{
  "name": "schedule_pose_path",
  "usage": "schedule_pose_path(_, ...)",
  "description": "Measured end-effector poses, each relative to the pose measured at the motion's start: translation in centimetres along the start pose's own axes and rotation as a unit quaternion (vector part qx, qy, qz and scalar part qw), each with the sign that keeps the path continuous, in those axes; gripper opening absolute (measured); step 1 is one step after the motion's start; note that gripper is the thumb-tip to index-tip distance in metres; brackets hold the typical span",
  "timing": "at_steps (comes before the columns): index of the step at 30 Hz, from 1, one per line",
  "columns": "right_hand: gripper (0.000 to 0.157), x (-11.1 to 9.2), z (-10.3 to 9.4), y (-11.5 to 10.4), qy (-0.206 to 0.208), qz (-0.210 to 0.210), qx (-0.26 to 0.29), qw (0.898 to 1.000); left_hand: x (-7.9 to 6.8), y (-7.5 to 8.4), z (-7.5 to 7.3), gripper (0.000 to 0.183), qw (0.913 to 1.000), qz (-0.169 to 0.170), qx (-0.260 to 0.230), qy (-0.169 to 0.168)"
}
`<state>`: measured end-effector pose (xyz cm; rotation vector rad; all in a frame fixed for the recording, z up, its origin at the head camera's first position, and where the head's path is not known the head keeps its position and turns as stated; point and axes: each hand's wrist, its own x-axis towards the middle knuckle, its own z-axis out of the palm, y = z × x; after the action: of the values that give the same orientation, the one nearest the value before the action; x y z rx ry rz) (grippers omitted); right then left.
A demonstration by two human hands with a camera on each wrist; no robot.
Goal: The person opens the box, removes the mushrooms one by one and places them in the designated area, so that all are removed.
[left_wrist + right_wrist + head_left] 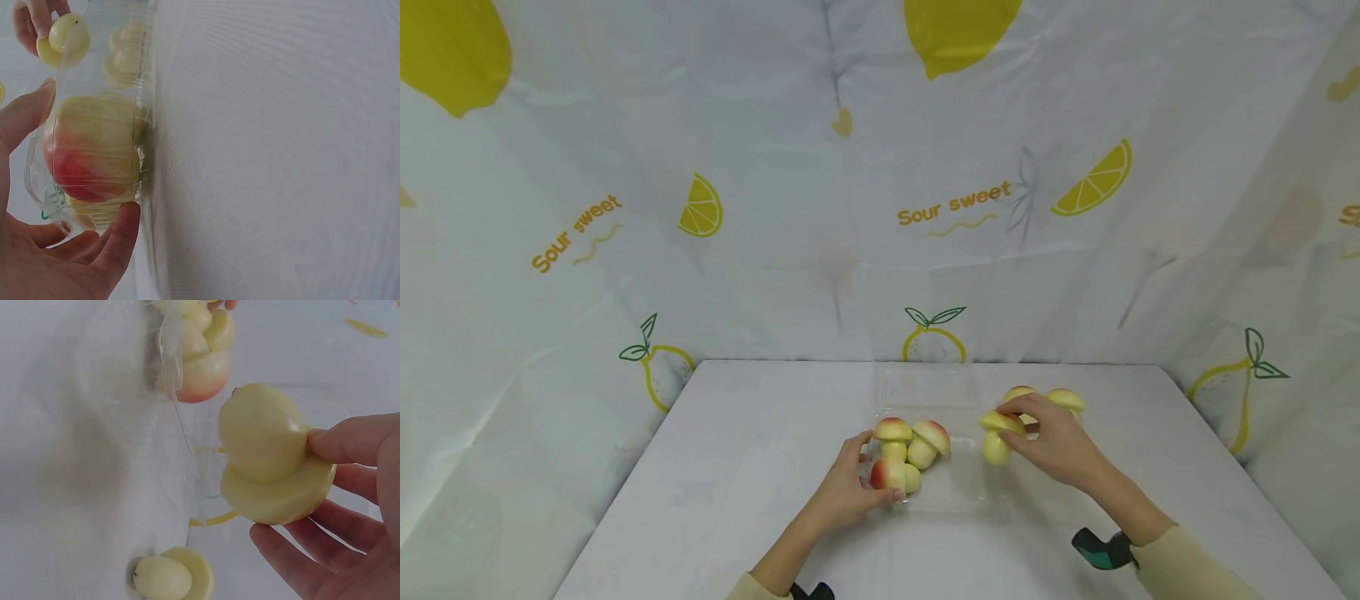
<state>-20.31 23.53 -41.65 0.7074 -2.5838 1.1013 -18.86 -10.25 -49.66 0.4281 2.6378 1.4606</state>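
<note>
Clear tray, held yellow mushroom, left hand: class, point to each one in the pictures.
Clear tray (958,492): head view, bare near rim.
Yellow mushroom (265,434): right wrist view, rounded stem.
Left hand (844,493): head view, back of hand.

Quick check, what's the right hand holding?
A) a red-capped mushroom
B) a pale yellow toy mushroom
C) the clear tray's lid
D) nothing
B: the right hand pinches a pale yellow toy mushroom by its cap, just right of the clear plastic tray; the left hand holds that tray's near-left corner beside the red-capped mushrooms.
</note>
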Motion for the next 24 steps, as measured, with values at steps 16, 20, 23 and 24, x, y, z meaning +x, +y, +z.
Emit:
schedule_pose_path(16, 0.028, -0.7, -3.0, 1.5, 0.02, 0.002, -0.073, 0.997, -0.1, 0.0, 0.0, 0.103, 1.0, -0.003, -0.002, 0.0)
schedule_pose_path(20, 0.029, -0.9, -4.0, 2.5, 0.029, -0.004, -0.093, 0.995, -0.1, 0.1, 0.0, 0.103, 1.0, -0.001, -0.001, 0.0)
schedule_pose_path(23, 0.031, -1.1, -4.8, 3.1, 0.037, -0.007, -0.104, 0.994, -0.1, 0.1, 0.0, 0.103, 1.0, -0.006, 0.0, -0.002)
schedule_pose_path(24, 0.031, -1.1, -5.0, 3.2, 0.041, -0.008, -0.107, 0.993, -0.1, 0.1, 0.0, 0.103, 1.0, -0.005, 0.0, -0.002)
